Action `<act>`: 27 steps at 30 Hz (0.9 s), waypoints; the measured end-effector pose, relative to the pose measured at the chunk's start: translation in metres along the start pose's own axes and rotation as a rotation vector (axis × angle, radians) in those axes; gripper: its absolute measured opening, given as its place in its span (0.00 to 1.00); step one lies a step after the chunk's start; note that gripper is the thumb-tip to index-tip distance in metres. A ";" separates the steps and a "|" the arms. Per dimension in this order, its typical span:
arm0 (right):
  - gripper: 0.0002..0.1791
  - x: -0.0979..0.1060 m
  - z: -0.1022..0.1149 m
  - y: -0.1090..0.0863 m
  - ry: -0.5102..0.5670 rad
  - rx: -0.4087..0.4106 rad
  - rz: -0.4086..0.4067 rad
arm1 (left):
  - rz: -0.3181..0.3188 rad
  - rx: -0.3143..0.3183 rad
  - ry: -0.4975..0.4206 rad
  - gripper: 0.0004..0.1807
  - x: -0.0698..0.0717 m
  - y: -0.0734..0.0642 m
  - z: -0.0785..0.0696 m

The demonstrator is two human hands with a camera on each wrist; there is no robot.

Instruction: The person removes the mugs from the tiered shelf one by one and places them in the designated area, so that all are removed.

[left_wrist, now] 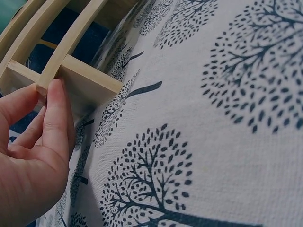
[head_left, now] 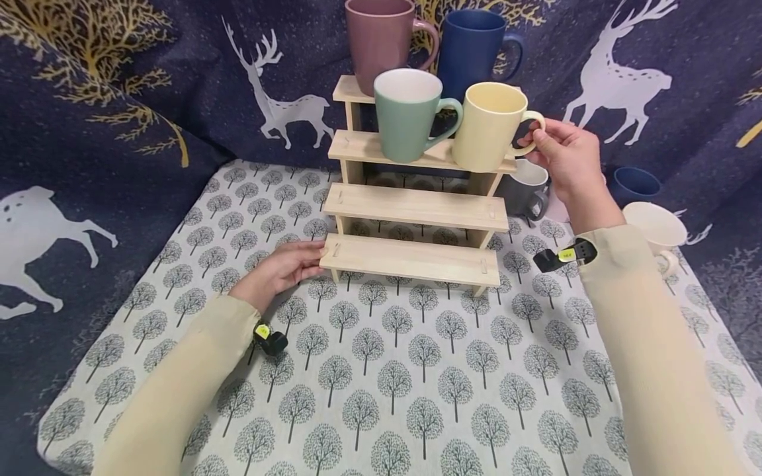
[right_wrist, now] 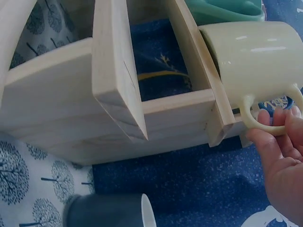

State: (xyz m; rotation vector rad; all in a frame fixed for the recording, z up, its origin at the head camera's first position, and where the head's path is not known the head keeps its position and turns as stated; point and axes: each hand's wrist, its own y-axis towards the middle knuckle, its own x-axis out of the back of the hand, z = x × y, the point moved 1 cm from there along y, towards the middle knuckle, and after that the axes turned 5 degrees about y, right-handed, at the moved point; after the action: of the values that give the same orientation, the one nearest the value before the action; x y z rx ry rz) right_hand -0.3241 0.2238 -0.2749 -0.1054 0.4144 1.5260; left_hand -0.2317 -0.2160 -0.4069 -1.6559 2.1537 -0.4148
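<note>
Each black wrist unit [head_left: 275, 344] carries one yellow-green label [head_left: 567, 254]; its print is too small to read. One four-tier wooden rack [head_left: 415, 205] stands toward the rear edge of the counter [head_left: 357, 449]; it bears four mugs, two per upper tier: a mauve mug [head_left: 380, 43] and a navy mug [head_left: 473, 53] on the top tier, a green mug [head_left: 407, 119] and the yellow mug [head_left: 489, 129] at the second.

The yellow mug is upright at that tier's right end; whether its base bears fully on the board cannot be told. The right hand [head_left: 568, 155] has a narrow grip, pinching the yellow mug's handle; the left hand [head_left: 287, 266] grips the lowest tier's left end.

At least three further mugs stand toward the counter's right rear corner: one grey mug [head_left: 516, 199], one blue mug [head_left: 635, 186], one cream mug [head_left: 653, 228].

A white tree-print cloth [head_left: 428, 390] covers the counter; behind hangs a dark blue backdrop [head_left: 202, 119] with white deer [head_left: 292, 109] and gold branches [head_left: 92, 39].
</note>
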 end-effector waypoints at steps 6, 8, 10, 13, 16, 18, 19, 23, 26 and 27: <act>0.10 -0.002 0.000 -0.004 0.050 0.009 -0.021 | -0.005 0.009 -0.009 0.33 0.000 0.001 0.000; 0.12 -0.003 0.000 -0.006 0.057 0.012 -0.033 | -0.007 0.010 -0.013 0.32 0.000 0.002 0.000; 0.13 -0.003 0.000 -0.007 0.054 0.021 -0.043 | -0.005 0.010 -0.015 0.32 0.000 0.002 0.000; 0.14 -0.004 -0.001 -0.008 0.061 0.036 -0.048 | -0.005 0.009 -0.011 0.32 0.001 0.002 -0.001; 0.12 -0.004 -0.002 -0.009 0.076 0.042 -0.046 | -0.002 0.007 -0.005 0.32 0.001 0.001 -0.001; 0.12 -0.004 -0.002 -0.011 0.078 0.040 -0.050 | 0.003 0.004 -0.009 0.32 0.002 0.001 -0.001; 0.11 -0.004 -0.002 -0.012 0.074 0.039 -0.054 | 0.004 0.004 -0.010 0.32 0.002 0.001 -0.001; 0.10 -0.004 0.000 -0.014 0.084 0.034 -0.065 | 0.011 0.002 -0.016 0.33 0.001 0.001 0.000; 0.10 -0.002 0.000 -0.016 0.098 0.038 -0.071 | 0.010 0.005 -0.020 0.32 0.001 0.002 0.000; 0.10 -0.001 0.000 -0.017 0.099 0.042 -0.073 | 0.012 0.005 -0.021 0.32 0.001 0.002 0.000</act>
State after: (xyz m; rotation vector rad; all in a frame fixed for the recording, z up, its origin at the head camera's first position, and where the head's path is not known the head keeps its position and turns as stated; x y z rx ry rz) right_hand -0.3074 0.2222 -0.2776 -0.1624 0.5160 1.4436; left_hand -0.2335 -0.2167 -0.4084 -1.6361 2.1449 -0.3980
